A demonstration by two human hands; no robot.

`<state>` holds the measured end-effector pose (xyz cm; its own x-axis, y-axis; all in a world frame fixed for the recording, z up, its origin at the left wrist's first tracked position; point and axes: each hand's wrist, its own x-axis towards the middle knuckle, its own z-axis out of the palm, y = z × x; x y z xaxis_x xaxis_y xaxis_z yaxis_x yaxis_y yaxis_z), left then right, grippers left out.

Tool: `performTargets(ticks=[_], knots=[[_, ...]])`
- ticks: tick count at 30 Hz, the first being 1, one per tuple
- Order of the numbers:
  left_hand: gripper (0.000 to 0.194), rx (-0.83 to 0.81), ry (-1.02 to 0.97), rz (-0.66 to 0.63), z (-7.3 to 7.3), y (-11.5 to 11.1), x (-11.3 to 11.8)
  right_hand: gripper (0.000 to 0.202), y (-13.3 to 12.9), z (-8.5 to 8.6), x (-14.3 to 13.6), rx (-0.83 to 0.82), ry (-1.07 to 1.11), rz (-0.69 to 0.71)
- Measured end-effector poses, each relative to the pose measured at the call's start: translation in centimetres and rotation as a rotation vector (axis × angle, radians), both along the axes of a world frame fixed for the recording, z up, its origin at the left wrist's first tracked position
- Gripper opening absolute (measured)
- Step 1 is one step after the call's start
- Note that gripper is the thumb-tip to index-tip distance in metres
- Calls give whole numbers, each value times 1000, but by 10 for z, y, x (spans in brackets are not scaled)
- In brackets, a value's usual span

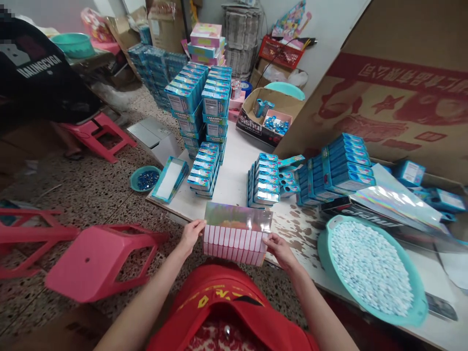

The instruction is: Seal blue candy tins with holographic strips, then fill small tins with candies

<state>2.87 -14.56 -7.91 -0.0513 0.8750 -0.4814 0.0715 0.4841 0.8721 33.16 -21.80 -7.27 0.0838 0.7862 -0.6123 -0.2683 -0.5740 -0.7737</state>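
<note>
Sheet (pixel 237 233) with pale strips (pixel 227 237) is hanging at the near edge of the desk (pixel 234 171), where I am seeing the left hand (pixel 192 235) and the right hand (pixel 282 250) pinching its opposite sides, a good hold, since it is looking light, slippery and probably easily creased.

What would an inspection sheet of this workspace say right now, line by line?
Surface: white table, brown patches near the front edge.
Job's things: sheet with pale strips, in hand; blue boxes stacked beyond it.
Clutter: green basin of pale pellets at right; open carton farther back.
Hands: left hand and right hand hold the sheet's opposite side edges.
Cables: thin dark line near the red basket, possibly a cord.
Surroundings: pink stools at left; person in dark top beyond.
</note>
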Motion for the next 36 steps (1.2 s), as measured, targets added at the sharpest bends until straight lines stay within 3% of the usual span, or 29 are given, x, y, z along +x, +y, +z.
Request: performTargets(ticks=[14, 19, 21, 24, 27, 28, 30, 32, 34, 36], knots=[[39, -185, 23, -57, -19, -10, 17, 50, -10, -10, 16, -55, -58, -43], [41, -194, 92, -158, -22, -5, 11, 42, -1, 0, 16, 93, -144, -23], [40, -38, 301, -175, -11, -5, 4, 39, 8, 7, 10, 176, -197, 39], [47, 469, 698, -229, 27, -6, 0, 32, 25, 18, -14, 297, -300, 187], [50, 829, 843, -612, 74, -5, 5, 21, 44, 30, -58, 466, -412, 455], [47, 853, 858, -761, 85, -6, 6, 17, 49, 33, -75, 523, -426, 571], [34, 788, 897, -924, 94, -8, -1, 13, 57, 37, -108, 639, -466, 794], [25, 600, 949, -944, 85, -14, -19, 6, 63, 36, -133, 708, -560, 909], [27, 397, 967, -848, 64, -24, -47, 5, 66, 33, -150, 756, -688, 903], [20, 297, 843, -723, 42, -40, -79, 14, 64, 29, -159, 810, -745, 840]])
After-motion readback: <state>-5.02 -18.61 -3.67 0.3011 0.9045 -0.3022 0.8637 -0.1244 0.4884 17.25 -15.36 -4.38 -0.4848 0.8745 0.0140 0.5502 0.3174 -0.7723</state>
